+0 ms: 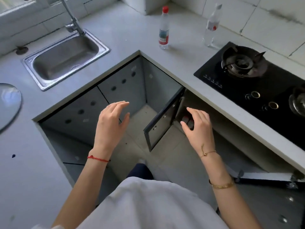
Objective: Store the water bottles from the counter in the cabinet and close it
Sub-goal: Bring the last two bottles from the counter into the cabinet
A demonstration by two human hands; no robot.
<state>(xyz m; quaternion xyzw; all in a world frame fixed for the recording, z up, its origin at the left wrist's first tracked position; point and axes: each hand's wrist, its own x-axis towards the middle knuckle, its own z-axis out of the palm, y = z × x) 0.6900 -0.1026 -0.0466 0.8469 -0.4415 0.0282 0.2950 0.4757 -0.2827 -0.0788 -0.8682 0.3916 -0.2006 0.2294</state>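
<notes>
Two water bottles stand on the grey counter: a red-capped bottle (164,28) near the inner corner and a clear-capped bottle (211,27) beside the stove. Below the stove the cabinet door (162,120) hangs open. Inside the cabinet, red-capped bottles (187,120) show just past my right hand (197,128), which hovers at the opening with fingers spread and nothing in it. My left hand (112,123) floats open in front of the closed doors, left of the open door.
A steel sink (66,58) with a tap sits at the left of the counter (125,27). A glass lid (9,103) lies at the far left. A black gas stove (257,85) fills the right side. A second door lies open at the lower right (264,176).
</notes>
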